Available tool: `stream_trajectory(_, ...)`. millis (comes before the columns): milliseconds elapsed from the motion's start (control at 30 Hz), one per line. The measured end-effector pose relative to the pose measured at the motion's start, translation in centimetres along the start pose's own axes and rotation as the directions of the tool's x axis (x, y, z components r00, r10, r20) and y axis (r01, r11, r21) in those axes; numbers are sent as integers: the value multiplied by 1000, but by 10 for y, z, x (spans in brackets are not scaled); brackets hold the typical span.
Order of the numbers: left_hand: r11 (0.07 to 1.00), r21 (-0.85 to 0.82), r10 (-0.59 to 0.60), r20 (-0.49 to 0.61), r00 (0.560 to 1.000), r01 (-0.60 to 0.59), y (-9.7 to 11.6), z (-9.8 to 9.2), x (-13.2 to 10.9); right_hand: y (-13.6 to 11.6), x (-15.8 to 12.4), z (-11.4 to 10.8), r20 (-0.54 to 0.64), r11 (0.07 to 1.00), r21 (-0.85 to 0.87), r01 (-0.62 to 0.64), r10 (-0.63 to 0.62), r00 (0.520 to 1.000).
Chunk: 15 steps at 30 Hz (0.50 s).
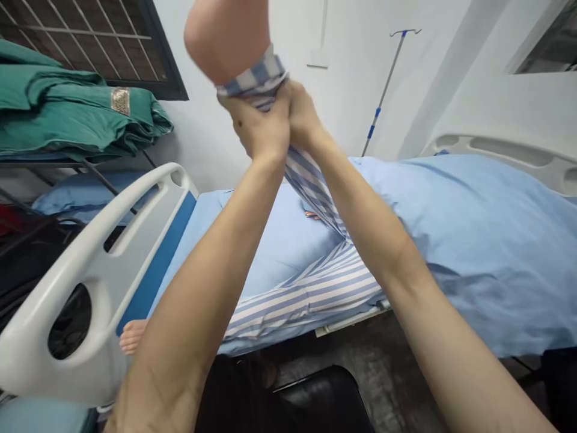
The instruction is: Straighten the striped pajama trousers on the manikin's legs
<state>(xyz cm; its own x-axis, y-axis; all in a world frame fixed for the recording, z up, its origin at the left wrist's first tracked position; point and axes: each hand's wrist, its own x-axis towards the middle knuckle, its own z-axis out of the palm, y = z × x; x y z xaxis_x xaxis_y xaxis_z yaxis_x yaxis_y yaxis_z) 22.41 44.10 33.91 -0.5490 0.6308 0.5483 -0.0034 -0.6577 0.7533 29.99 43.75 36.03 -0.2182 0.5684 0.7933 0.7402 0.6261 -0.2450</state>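
My left hand (259, 127) is wrapped round the raised lower leg (311, 177) of a person lying on the bed. My right hand (303, 115) grips the same leg from the right, touching my left hand. Blue-and-white striped trousers cover the leg, and the cuff (256, 78) is bunched just above my hands. The bare heel (225, 39) shows at the top edge; the rest of that foot is out of view. The other leg (311, 294) lies along the near side of the mattress, its bare foot (134, 337) partly behind my left forearm.
A white bed end board (151, 186) stands at left. Blue bedding (487, 234) covers the person at right. An IV pole (383, 93) rises behind the bed. Green folded cloth (76, 114) lies on a rack at far left. A black chair (329, 397) is below me.
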Motion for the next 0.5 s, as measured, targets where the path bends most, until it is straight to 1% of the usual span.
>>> stream_trajectory(67,999,-15,-32,-55,998,31,-31,-36,9,-14,-8,41,111,999,-21,-25,27,993)
stream_trajectory(133,994,-59,-99,-94,991,94,-64,-81,12,-30,-22,92,245,998,-33,-44,51,968)
stream_trajectory(200,974,-111,-213,-161,964,197,-98,-126,8,-45,-43,147,370,998,-55,-40,57,927)
stream_trajectory(233,955,-134,-290,-214,933,266,-115,-149,2,-51,-58,176,425,997,-66,-32,58,903)
stream_trajectory(267,925,-158,-378,-280,883,346,-132,-170,-5,-57,-74,204,478,996,-82,-30,66,876)
stream_trajectory(300,881,-186,-474,-348,809,436,-150,-191,-13,-61,-93,231,528,995,-99,-27,75,846)
stream_trajectory(333,821,-223,-568,-410,714,525,-167,-211,-22,-65,-112,257,576,993,-115,-20,83,813)
stream_trajectory(367,751,-265,-650,-457,607,605,-185,-230,-32,-68,-133,281,624,992,-129,-9,88,777)
stream_trajectory(400,677,-305,-717,-481,505,670,-203,-247,-43,-69,-154,302,665,990,-143,4,93,741)
stream_trajectory(433,606,-332,-765,-492,415,723,-220,-263,-54,-70,-175,321,704,988,-155,18,98,704)
stream_trajectory(467,551,-329,-797,-481,365,767,-236,-277,-66,-70,-194,337,742,986,-164,30,103,663)
stream_trajectory(500,511,-307,-817,-463,343,802,-250,-289,-78,-69,-211,349,772,984,-172,41,109,626)
